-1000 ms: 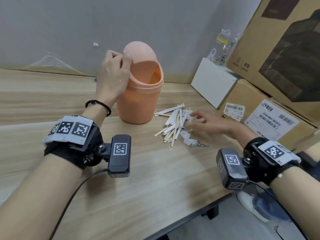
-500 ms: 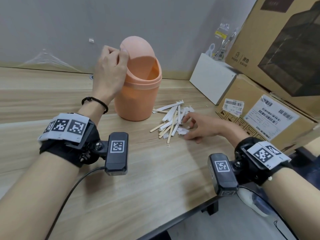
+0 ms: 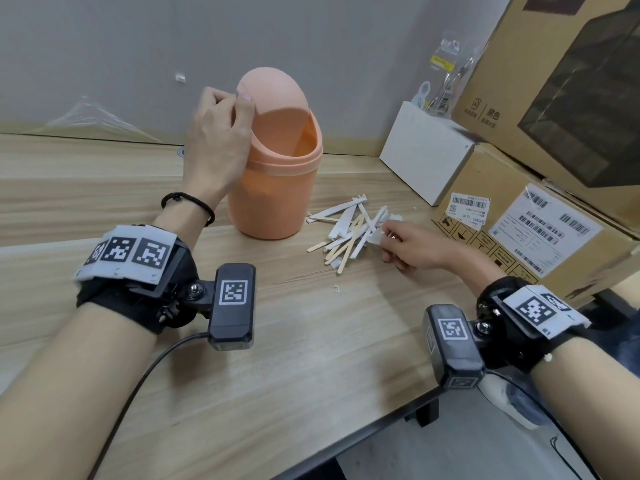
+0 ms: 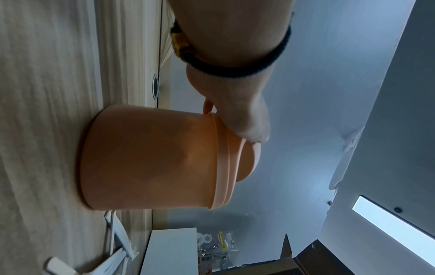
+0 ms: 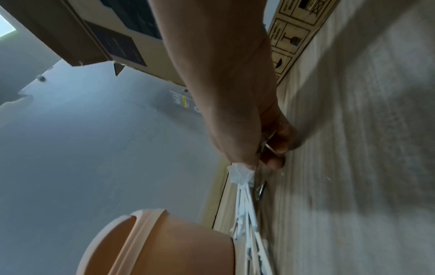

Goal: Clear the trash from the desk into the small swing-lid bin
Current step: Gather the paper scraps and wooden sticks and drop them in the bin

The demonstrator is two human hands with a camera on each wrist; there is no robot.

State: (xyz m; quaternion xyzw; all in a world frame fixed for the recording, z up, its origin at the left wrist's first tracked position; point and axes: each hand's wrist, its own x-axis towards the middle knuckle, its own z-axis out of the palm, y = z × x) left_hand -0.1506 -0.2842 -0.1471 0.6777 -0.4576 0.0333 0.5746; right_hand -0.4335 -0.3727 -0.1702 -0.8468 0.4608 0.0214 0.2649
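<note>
Orange bin (image 3: 277, 181) lid tipped by left hand (image 3: 216, 133); right hand (image 3: 412, 245) pinches white scrap (image 5: 240, 174), fingertips hidden.

Office or stockroom: wood-grain desk (image 3: 311, 358), stacked shipping cartons (image 3: 540, 237), ceiling light panel (image 4: 390, 221).

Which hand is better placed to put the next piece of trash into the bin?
The right hand: it already pinches white scraps at the pile of wrappers and sticks beside the bin. The left hand is busy tilting the swing lid open.
</note>
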